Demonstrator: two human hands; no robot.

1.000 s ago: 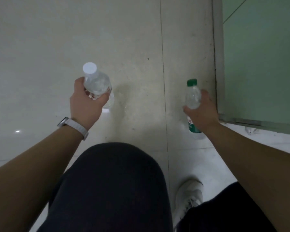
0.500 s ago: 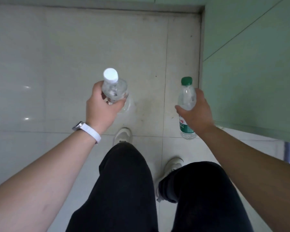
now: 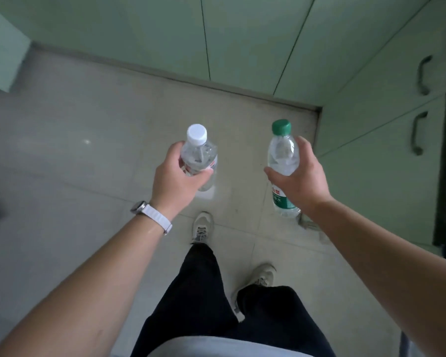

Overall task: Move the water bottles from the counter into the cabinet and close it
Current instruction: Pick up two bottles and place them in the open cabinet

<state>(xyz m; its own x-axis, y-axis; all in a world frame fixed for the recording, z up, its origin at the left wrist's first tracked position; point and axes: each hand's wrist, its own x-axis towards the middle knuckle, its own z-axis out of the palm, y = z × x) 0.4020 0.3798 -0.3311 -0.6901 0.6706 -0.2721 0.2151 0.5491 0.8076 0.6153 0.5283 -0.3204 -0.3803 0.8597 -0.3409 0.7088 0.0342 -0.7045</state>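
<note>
The left hand point(image 3: 177, 179) is wrapped around a clear bottle with a white cap point(image 3: 198, 155), and the right hand point(image 3: 303, 181) grips a bottle with a green cap point(image 3: 282, 155). Both bottles are held upright over the tiled floor point(image 3: 88, 163), near the closed green cabinet doors point(image 3: 242, 39) with 2 handles point(image 3: 421, 74).
</note>
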